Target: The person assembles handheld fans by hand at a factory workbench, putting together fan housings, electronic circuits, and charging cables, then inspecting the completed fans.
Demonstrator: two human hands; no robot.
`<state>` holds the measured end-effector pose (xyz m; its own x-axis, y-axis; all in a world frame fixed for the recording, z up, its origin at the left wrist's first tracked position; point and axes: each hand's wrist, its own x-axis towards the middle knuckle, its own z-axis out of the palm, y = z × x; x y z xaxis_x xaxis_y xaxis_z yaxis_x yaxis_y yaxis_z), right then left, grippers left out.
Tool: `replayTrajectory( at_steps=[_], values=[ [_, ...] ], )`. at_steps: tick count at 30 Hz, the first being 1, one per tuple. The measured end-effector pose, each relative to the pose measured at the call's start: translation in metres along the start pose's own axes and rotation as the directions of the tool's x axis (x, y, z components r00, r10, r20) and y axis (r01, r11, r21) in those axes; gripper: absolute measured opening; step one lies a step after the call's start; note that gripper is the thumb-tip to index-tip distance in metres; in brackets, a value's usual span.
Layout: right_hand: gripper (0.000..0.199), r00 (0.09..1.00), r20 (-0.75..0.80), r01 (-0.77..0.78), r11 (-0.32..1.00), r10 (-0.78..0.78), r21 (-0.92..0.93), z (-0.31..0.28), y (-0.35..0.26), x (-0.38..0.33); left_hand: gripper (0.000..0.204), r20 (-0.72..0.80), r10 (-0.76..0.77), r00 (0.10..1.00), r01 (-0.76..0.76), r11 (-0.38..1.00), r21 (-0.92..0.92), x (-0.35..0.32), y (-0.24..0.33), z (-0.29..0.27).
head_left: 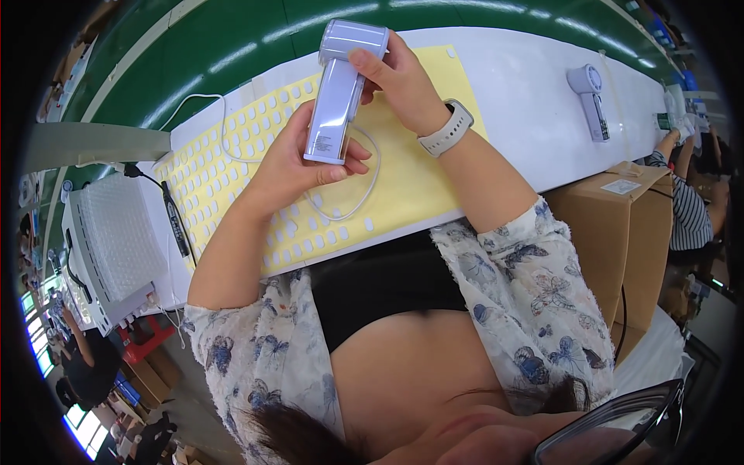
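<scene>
Above yellow sticker sheet, left hand and right hand grip white handheld device between them.

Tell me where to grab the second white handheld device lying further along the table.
Grip the white device by its long straight handle, coming from above with fingers across the narrow sides. It lies flat on the white table, round head away from the person, nothing touching it; the bulkier head looks harder to span.

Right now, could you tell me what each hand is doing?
Left hand: closed around the handle of the white handheld device.
Right hand: gripping the same device near its head.
</scene>
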<state>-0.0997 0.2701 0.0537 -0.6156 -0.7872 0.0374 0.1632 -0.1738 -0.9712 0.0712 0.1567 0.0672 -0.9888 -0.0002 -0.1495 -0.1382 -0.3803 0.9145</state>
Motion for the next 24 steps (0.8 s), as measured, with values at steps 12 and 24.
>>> replayTrajectory(
  at_steps=[12,24],
  values=[
    [0.061,0.989,0.124,0.042,0.966,-0.075,0.254,0.003,0.004,0.003,0.085,-0.142,0.121,0.983,-0.060,0.927,0.371,0.001,0.005,0.005],
    [0.088,0.500,0.439,0.671,0.014,-0.747,-0.741,-0.018,-0.058,-0.046,0.070,0.178,0.406,0.896,-0.287,0.225,0.931,0.006,-0.026,-0.015]
  ],
)
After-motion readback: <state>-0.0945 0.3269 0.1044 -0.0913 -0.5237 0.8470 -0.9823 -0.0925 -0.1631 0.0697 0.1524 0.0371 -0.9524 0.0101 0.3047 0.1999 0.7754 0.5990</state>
